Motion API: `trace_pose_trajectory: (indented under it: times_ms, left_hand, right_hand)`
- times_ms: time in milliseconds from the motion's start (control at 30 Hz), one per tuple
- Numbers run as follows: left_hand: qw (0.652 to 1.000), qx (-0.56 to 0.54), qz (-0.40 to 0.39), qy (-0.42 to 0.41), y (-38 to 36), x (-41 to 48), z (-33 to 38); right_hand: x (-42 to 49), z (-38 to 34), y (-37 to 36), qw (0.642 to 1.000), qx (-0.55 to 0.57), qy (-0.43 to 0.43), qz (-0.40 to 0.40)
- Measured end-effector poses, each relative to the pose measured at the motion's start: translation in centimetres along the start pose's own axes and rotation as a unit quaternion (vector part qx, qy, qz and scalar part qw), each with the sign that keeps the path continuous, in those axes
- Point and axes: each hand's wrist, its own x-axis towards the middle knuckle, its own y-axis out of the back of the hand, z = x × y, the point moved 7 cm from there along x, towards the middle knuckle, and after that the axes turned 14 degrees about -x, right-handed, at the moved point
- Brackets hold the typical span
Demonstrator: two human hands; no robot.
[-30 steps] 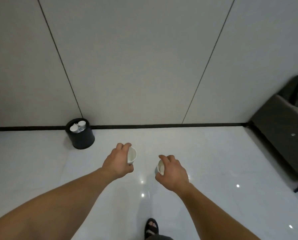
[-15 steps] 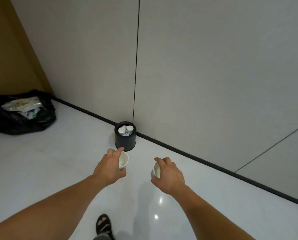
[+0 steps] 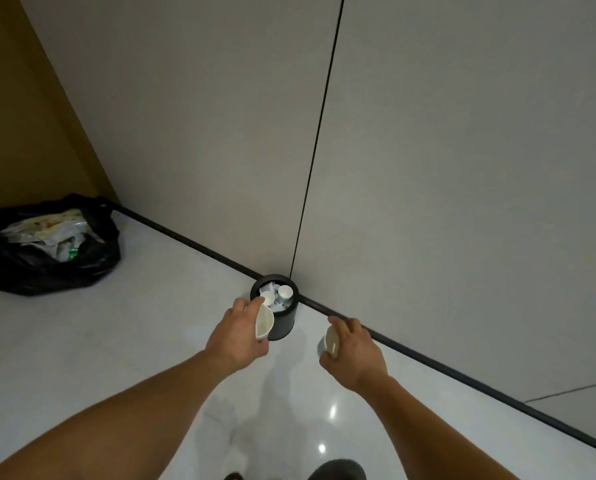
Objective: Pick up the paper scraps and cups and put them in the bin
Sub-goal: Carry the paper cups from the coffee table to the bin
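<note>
A person's left hand (image 3: 236,336), fingers & thumb curled round a white paper cup (image 3: 264,323) w/ its mouth tipped right, hangs at the near rim of a small black round bin (image 3: 284,323) on glossy white floor tiles (image 3: 134,341), against a grey panelled wall (image 3: 428,168). The right hand (image 3: 353,355) grips a second white paper cup (image 3: 329,344), near the bin's right side but apart from it. White cups & paper scraps (image 3: 285,292) fill the bin. Far left, an open black plastic rubbish bag (image 3: 47,268).

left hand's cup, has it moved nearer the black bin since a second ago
Yes. The cup in the left hand now overlaps the black bin at its near rim; earlier it was well short, off to its right.
</note>
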Motion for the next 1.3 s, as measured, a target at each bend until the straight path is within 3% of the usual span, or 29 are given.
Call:
trace_pose_trajectory:
  times_ms: [167,433,700,1033,1200,1300]
  left_hand:
    - [1.000,-0.001,-0.027,0.007,-1.6,7.5,-0.7]
    - [0.996,-0.011,-0.036,0.083,-5.1,21.2,-4.8]
    - [0.988,-0.032,0.001,0.150,-14.5,34.6,-13.1]
    - [0.991,0.034,0.013,0.127,-29.7,43.8,-27.9]
    - [0.990,0.055,0.005,0.127,-35.1,44.3,-32.3]
    - [0.992,0.071,0.027,0.105,-36.7,44.5,-33.4]
  right_hand:
    - [7.9,0.6,-0.7,1.000,0.006,0.006,-0.025]
    - [26.4,2.1,-4.8,0.994,0.041,0.051,-0.089]
    - [44.1,3.7,-14.8,0.987,0.046,0.076,-0.135]
    - [55.9,2.7,-34.7,0.989,0.025,0.104,-0.098]
    - [58.1,2.7,-40.5,0.990,-0.002,0.123,-0.076]
    - [58.4,2.1,-42.0,0.988,-0.004,0.155,-0.016]
